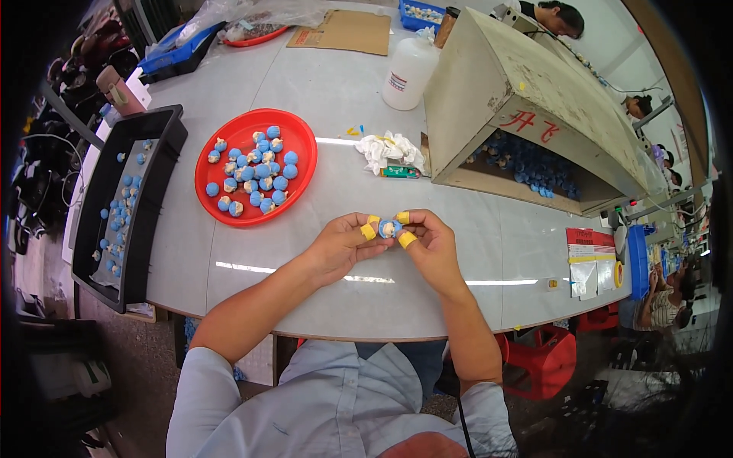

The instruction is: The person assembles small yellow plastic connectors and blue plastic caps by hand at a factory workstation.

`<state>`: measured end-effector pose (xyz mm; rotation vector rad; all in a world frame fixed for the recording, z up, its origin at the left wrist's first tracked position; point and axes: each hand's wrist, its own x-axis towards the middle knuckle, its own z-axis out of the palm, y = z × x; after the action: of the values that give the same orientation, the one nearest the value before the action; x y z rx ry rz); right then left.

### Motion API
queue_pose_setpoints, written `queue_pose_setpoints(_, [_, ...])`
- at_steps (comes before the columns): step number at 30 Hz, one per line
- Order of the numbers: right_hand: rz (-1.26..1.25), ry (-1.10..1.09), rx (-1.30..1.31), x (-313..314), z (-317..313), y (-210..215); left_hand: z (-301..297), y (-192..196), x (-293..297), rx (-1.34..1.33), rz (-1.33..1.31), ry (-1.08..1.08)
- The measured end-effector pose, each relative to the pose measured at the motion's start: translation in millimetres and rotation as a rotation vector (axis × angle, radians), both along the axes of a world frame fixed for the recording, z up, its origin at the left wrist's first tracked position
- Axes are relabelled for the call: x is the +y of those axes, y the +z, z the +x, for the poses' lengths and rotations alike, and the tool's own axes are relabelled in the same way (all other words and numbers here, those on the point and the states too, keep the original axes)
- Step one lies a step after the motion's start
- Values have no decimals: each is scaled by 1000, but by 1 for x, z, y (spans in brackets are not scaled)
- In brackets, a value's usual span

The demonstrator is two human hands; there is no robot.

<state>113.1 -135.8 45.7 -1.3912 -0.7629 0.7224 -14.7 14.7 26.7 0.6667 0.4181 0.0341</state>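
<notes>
Between my fingertips, above the middle of the table, is a small blue and cream figurine head (390, 228). My left hand (343, 243) pinches it from the left side, with yellow tape wrapped on the thumb and a finger. From the right, my right hand (429, 248) grips the same piece, its thumb and index finger taped in yellow too. A round red tray (307, 174) to the left carries several similar blue and cream pieces (265, 169). Farther left, a long black bin (164, 145) contains more of them.
Crumpled white tissue (389, 152) and a small green box (400, 172) lie beyond my hands. A white bottle (407, 76) stands near a large open wooden box (489, 91) full of blue pieces. Cardboard (343, 32) lies at the back; a red stool (546, 362) stands right of me.
</notes>
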Motion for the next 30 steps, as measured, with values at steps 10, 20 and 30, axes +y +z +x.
queue_pose_setpoints(10, [67, -10, -251, 2, -1, 2, 0, -3, -2, -13, 54, -28])
queue_pose_setpoints(20, [43, -67, -395, 4, -6, 7, 0, 1, -6, 5, 81, 16])
queue_pose_setpoints(30, [19, -67, -556, 3, -8, 8, 1, 3, -9, 4, 127, 45])
